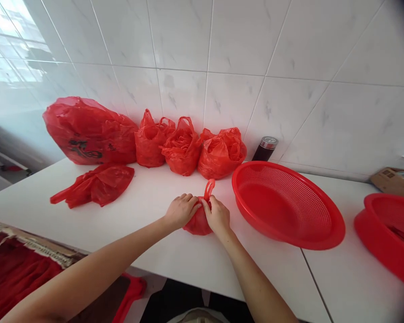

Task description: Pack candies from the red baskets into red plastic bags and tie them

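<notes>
A small, filled red plastic bag (199,224) sits on the white table in front of me, its contents hidden. My left hand (182,211) grips the bag's gathered top from the left, fingers curled. On the other side, my right hand (218,214) pinches the same top, with thumb and fingers closed. One handle loop of the bag stands up above my right hand. Just to the right of that hand is a large red plastic colander (279,197), tilted on the table with a perforated wall.
Along the tiled wall stand several filled red bags (182,150) and a larger one (87,134). A flat red bag (97,186) lies at left. A dark flask (265,148) stands behind the colander. Another red basket (380,233) and a cardboard box (392,181) are at right.
</notes>
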Action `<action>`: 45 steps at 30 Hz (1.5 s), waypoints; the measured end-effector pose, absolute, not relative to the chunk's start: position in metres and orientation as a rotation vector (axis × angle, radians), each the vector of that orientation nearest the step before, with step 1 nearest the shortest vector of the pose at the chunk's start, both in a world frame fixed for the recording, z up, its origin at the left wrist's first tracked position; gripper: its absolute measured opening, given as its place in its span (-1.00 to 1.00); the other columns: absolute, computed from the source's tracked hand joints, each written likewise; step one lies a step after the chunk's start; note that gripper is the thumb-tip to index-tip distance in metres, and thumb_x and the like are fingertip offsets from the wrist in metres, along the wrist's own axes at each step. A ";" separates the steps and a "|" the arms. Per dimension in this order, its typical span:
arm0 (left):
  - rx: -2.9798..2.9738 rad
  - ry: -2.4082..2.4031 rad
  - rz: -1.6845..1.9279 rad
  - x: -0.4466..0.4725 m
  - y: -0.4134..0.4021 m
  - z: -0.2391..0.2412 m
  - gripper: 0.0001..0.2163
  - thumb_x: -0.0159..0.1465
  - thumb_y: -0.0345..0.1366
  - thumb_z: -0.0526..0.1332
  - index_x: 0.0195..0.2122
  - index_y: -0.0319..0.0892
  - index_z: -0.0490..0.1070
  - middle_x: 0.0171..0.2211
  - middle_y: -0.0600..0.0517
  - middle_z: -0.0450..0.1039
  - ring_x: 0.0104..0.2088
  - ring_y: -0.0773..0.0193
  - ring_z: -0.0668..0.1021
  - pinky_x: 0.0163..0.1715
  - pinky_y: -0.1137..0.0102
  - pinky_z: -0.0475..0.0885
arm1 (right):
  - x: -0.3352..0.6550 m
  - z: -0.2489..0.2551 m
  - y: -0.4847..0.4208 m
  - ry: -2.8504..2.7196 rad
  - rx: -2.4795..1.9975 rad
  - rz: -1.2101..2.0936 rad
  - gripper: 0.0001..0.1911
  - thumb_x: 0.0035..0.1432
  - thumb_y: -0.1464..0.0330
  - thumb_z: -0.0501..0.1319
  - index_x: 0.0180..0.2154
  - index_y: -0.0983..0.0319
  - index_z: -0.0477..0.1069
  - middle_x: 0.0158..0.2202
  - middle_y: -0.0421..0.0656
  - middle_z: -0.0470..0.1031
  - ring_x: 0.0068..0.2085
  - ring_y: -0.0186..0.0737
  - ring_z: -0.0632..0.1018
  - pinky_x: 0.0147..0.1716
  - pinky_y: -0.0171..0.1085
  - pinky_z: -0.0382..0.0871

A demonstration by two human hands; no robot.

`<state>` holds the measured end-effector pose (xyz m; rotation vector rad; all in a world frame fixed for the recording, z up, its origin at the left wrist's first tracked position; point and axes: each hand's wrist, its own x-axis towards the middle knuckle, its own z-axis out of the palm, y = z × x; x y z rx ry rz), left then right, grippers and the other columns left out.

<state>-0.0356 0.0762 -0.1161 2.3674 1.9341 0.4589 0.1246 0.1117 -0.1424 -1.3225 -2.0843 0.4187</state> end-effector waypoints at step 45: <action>2.129 2.079 0.036 -0.064 0.123 -0.137 -0.65 0.33 0.01 0.02 -0.20 -0.15 0.40 -0.32 -0.06 0.50 -0.33 0.15 0.52 -0.35 0.29 0.36 | 0.132 -0.175 0.169 -2.192 -1.741 0.127 -0.66 0.36 0.16 -0.03 -0.23 0.19 0.42 -0.34 -0.13 0.59 -0.39 -0.27 0.53 -0.48 -0.33 0.05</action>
